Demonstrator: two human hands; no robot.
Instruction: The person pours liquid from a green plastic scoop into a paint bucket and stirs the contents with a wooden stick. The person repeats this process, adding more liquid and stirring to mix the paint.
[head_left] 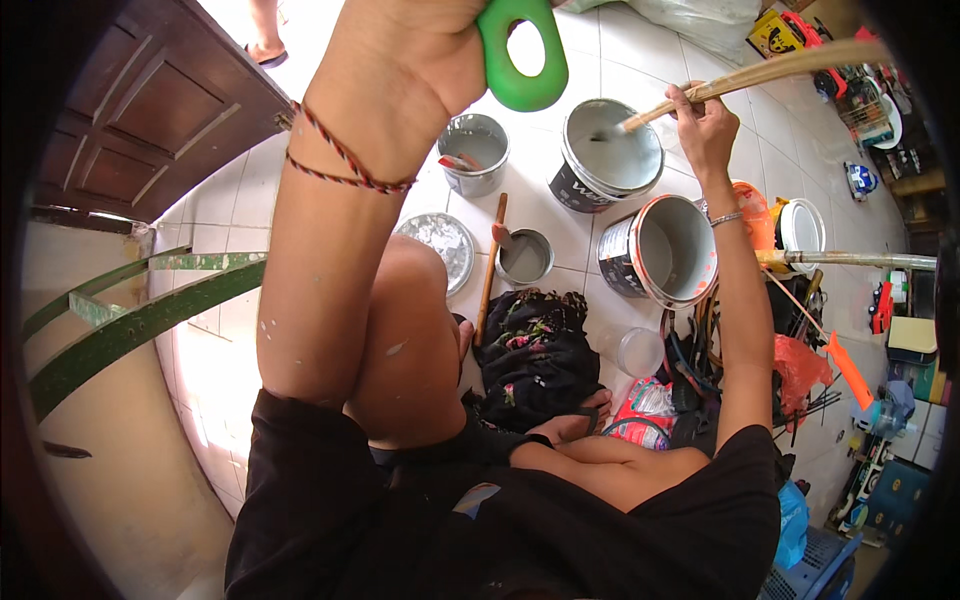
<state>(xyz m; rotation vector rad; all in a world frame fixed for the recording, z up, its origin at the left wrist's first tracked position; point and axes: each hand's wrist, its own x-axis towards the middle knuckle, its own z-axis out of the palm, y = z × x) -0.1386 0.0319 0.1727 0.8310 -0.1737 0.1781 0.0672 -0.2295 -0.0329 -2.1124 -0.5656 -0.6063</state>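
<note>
My left hand [440, 50] is raised at the top of the view with a green ring-shaped object [525, 85] against its palm; its fingertips are out of frame. My right hand [700, 125] is closed on a long pale wooden stick [760, 70], whose whitish lower end is over a bucket of pale grey liquid [612, 145]. Left of that stands a smaller grey bucket [475, 150] with something red at its rim. An orange-rimmed bucket [660, 250] stands below my right hand. A small tin of grey liquid [525, 258] sits beside a wooden-handled tool [490, 280] and a speckled round lid [445, 240].
Dark flowered cloth [530, 360] lies by my feet. A green metal frame [130, 330] and a brown door [130, 110] are at left. Orange and white containers [800, 232], bags [800, 365] and stacked clutter [880, 120] line the right. Another person's foot [265, 52] shows at top left.
</note>
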